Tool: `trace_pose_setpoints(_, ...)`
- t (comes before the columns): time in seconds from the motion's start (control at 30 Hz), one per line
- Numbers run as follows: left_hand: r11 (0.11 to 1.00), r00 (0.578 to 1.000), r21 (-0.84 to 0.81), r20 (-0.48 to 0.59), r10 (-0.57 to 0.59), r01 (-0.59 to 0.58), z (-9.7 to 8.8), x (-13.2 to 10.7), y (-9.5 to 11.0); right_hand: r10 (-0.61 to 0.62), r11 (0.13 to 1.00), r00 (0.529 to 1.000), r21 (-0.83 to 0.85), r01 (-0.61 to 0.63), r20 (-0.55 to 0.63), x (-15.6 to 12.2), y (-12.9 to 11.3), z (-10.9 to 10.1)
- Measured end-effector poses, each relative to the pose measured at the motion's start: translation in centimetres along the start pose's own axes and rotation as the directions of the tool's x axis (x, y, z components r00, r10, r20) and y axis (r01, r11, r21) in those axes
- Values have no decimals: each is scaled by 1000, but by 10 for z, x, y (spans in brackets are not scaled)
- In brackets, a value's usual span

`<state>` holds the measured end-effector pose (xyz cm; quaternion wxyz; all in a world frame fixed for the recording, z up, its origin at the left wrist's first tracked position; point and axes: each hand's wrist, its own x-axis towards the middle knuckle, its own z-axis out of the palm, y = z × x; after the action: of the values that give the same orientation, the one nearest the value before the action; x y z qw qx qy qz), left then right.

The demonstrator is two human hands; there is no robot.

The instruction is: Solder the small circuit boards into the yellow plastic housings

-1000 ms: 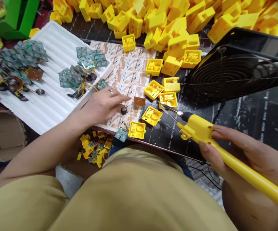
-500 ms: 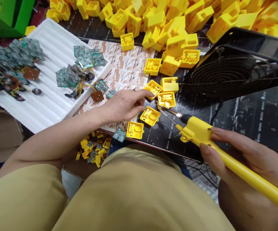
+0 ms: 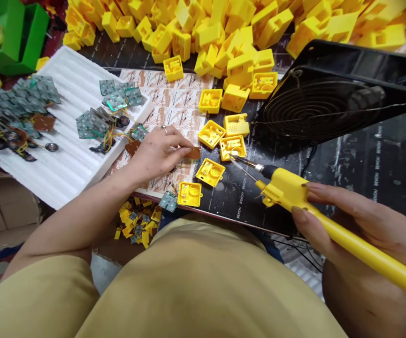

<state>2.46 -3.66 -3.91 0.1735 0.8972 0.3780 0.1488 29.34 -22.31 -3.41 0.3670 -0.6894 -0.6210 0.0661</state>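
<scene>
My left hand [image 3: 158,152] pinches a small brown circuit board [image 3: 195,152] between thumb and fingertips, just left of the open yellow cases. My right hand [image 3: 357,216] is wrapped round a yellow soldering iron [image 3: 289,188] that has a thin feed tube beside its tip. That tip is over the near edge of a yellow case [image 3: 233,148]; whether it touches cannot be made out. Close by lie another open case [image 3: 210,172] and one at the table edge [image 3: 189,194], with a green circuit board [image 3: 168,201] beside it.
A white foam tray [image 3: 79,61] on the left carries circuit boards, wires and small speakers. Many yellow cases [image 3: 185,42] are heaped at the back. A black fan [image 3: 322,108] stands at the right. Below the table edge, a pile of yellow parts [image 3: 139,223] shows.
My left hand has drawn back left from the yellow cases and now pinches a brown circuit board. My right hand keeps the soldering iron over the same case. The view has shifted slightly.
</scene>
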Motion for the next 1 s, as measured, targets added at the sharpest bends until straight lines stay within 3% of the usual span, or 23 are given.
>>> trace_pose_setpoints(0.07,999,999,-37,23,39,-38,2,2,1,-137,991,989,-11,137,-46,3,14,4)
trace_pose_setpoints(0.17,998,999,-58,40,15,-13,1,4,2,-343,938,933,8,346,-106,5,26,7)
trace_pose_setpoints(0.23,999,999,2,24,-46,46,-5,1,0,-273,961,958,14,275,-85,3,21,4)
trace_pose_setpoints(0.3,994,996,78,27,-80,78,-11,-4,-2,-89,996,995,-14,89,-51,0,8,-1)
trace_pose_setpoints(0.4,991,997,126,63,-47,38,-14,-11,-4,99,994,995,-46,-100,-30,-4,-11,-5)
trace_pose_setpoints(0.63,999,994,14,-103,43,-42,9,-1,6,118,993,992,30,-117,-36,-3,-14,2)
trace_pose_setpoints(0.87,964,994,-243,59,-93,105,11,6,13,164,986,986,-11,-164,-43,-8,-17,-1)
trace_pose_setpoints(1.0,968,979,-242,201,-12,62,-3,-1,16,46,998,998,38,-44,-34,-11,-8,-4)
